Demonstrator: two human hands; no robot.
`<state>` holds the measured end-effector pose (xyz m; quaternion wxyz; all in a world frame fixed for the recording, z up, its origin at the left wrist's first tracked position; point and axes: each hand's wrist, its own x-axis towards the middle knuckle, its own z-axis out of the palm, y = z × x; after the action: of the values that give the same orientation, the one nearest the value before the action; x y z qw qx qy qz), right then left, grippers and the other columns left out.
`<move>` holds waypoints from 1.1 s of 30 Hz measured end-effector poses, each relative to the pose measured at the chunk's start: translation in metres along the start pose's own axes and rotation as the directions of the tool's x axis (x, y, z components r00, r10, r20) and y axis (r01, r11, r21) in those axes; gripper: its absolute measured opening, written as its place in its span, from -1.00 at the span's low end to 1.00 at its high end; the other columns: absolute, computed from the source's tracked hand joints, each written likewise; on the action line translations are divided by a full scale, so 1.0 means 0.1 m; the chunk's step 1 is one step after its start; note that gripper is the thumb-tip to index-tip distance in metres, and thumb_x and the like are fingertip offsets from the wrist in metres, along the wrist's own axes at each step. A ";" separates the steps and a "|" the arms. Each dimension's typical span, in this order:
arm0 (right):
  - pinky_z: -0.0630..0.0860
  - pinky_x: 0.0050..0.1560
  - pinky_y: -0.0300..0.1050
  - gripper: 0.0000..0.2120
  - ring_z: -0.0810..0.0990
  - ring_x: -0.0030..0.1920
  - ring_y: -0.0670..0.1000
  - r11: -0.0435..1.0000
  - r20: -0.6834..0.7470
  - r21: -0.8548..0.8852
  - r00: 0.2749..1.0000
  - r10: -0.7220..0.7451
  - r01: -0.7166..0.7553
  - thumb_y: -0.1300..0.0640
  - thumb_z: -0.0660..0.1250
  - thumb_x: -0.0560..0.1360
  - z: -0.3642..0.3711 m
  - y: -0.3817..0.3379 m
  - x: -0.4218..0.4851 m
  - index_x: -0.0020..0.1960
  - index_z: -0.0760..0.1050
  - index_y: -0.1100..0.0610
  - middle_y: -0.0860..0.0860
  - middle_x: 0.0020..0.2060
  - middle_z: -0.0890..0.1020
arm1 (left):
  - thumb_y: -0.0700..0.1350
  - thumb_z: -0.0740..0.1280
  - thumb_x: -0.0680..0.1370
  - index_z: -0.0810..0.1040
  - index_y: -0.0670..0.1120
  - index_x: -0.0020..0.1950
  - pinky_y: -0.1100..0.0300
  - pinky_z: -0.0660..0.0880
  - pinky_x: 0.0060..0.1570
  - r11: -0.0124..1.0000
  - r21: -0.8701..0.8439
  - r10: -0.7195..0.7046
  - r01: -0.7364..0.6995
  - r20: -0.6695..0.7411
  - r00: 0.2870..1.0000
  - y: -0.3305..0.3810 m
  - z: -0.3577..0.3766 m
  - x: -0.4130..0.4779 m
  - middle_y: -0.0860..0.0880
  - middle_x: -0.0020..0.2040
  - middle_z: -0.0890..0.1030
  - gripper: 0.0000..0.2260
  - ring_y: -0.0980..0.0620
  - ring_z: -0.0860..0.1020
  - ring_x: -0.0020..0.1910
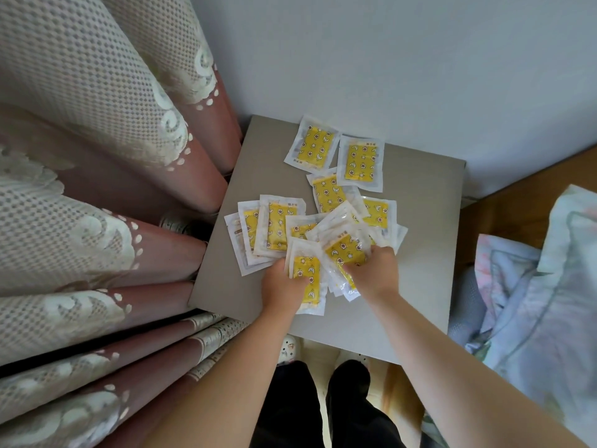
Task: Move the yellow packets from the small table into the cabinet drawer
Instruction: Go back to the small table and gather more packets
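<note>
Packets (361, 163) lie loose across the small table (420, 227), mostly far and left of my fingertips. My left hand (282, 287) pinches one packet (307, 273), long axis near-to-far. My right hand (376, 274) grips a crinkly bunch (345, 252) beside it. The left pile's probably easier for my left hand. No drawer in view.

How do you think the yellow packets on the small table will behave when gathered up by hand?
Probably light and floppy: the yellow packets are thin, flat pouches, and those in the right hand look crumpled. Their glossy clear wrappers likely slide over each other, so a stack may fan out. They should not roll.
</note>
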<state>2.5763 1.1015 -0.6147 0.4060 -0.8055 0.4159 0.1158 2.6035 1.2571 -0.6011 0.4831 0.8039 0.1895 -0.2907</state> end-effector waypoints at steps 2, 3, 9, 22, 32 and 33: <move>0.45 -0.13 -0.14 -0.70 0.53 -0.09 0.16 0.999 0.014 -0.036 1.000 0.008 -0.007 0.17 0.46 0.32 0.01 -0.01 -0.01 -0.01 0.50 0.24 0.12 -0.01 0.42 | -0.28 0.43 0.43 0.54 0.07 -0.11 0.01 0.59 -0.04 1.000 -0.024 0.016 -0.016 -0.014 1.000 0.00 0.02 -0.01 0.04 -0.13 0.65 -0.76 -0.02 0.63 -0.11; 0.46 -0.11 -0.12 -0.66 0.54 -0.07 0.16 0.999 0.012 -0.028 1.000 0.018 -0.017 0.17 0.46 0.32 0.01 -0.02 -0.02 0.04 0.48 0.24 0.11 0.00 0.44 | -0.29 0.43 0.44 0.53 0.08 -0.11 0.03 0.59 -0.06 0.999 -0.039 0.019 -0.019 -0.017 1.000 0.00 0.03 -0.02 0.06 -0.14 0.64 -0.75 0.00 0.63 -0.12; 0.50 -0.25 -0.14 -0.61 0.53 -0.20 0.01 0.989 0.052 0.123 0.995 0.082 -0.088 0.22 0.49 0.32 -0.09 -0.08 -0.05 0.03 0.36 0.13 -0.07 -0.23 0.50 | -0.32 0.44 0.43 0.52 0.04 -0.03 0.26 0.49 -0.23 0.983 -0.184 -0.009 0.001 -0.039 0.999 0.01 0.07 -0.06 0.12 -0.17 0.61 -0.71 0.12 0.59 -0.17; 0.53 0.07 0.00 -0.83 0.64 -0.04 0.15 0.974 0.325 0.176 0.942 0.082 -0.146 0.20 0.50 0.36 -0.37 0.25 0.06 -0.08 0.58 0.14 0.16 -0.07 0.67 | -0.42 0.42 0.41 0.61 -0.11 0.02 -0.03 0.57 0.01 0.923 -0.351 -0.147 0.160 0.065 0.987 -0.14 -0.04 -0.01 -0.07 -0.08 0.66 -0.72 -0.09 0.64 -0.07; 0.55 -0.06 0.06 -0.78 0.64 -0.02 0.15 0.621 0.556 0.609 0.824 0.109 -0.493 0.42 0.32 0.45 -0.61 0.40 0.00 0.03 0.56 0.20 0.16 -0.01 0.65 | -0.42 0.40 0.44 0.59 -0.06 -0.04 -0.02 0.58 -0.04 0.878 -0.444 -0.138 0.178 0.122 0.983 -0.18 -0.03 -0.03 -0.03 -0.10 0.66 -0.73 -0.01 0.65 -0.13; 0.55 -0.04 0.07 -0.78 0.64 0.01 0.16 0.587 0.566 0.630 0.818 0.101 -0.509 0.41 0.31 0.46 -0.64 0.42 -0.01 0.05 0.55 0.20 0.16 0.00 0.65 | -0.42 0.39 0.44 0.59 -0.07 -0.02 -0.02 0.58 -0.06 0.866 -0.464 -0.141 0.184 0.125 0.982 -0.18 -0.04 -0.04 -0.04 -0.10 0.67 -0.73 -0.02 0.65 -0.13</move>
<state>2.5340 1.0402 -0.5961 0.7653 -0.4182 0.4492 0.1938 2.5912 1.2688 -0.6084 0.6465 0.6291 0.3004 -0.3100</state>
